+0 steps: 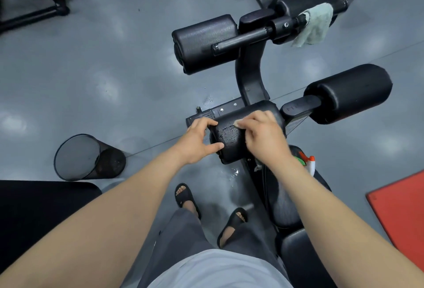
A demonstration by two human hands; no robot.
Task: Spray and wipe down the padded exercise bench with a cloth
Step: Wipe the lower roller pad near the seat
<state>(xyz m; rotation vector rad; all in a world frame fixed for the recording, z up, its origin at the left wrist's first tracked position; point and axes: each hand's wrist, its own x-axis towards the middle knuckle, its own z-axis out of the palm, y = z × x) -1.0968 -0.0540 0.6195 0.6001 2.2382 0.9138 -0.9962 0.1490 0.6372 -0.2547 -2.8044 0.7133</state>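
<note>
The black padded bench [284, 205] runs from the lower right up to its leg rollers. My left hand [197, 141] grips the left end of the nearest roller pad [231, 134], thumb below and fingers above. My right hand [263, 136] lies over the top of the same pad with its fingers curled onto the wet, speckled surface. A pale green cloth [316, 24] hangs over the far roller bar, away from both hands. The white spray bottle [308, 164] with an orange and green head lies on the bench beside my right wrist.
A black mesh waste bin [80, 157] stands on the grey floor at the left. A red mat [401, 209] lies at the right edge. Two more roller pads [204, 42] [348, 92] jut out ahead. Wet drops [234, 173] lie on the floor under the pad.
</note>
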